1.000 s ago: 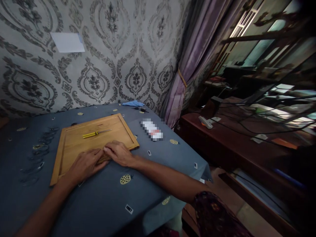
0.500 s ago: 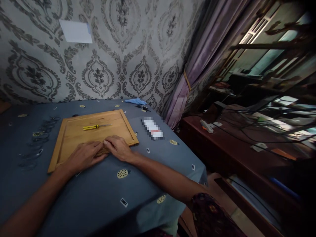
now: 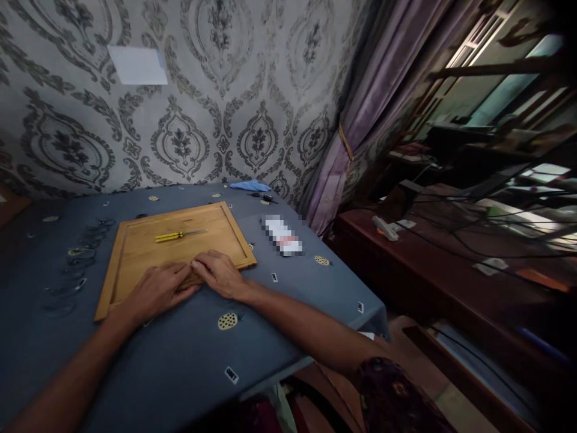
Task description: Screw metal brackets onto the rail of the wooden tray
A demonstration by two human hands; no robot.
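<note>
Item, unchanged from 0.5 s ago: left hand (image 3: 157, 293) and right hand (image 3: 219, 275) still lie palm-down, each grip slack and flat with nothing held, and the fingertips meet on the near rim of the wooden tray (image 3: 135, 255). 1 yellow screwdriver (image 3: 174, 236) lies loose on the tray's far half, apart from both hands. The tray sits left of centre on the blue-clothed desk (image 3: 180, 349); bare cloth lies open in front and to the right up to the desk's edge, with the wall close behind and the curtain (image 3: 351, 138) at the far right corner.
</note>
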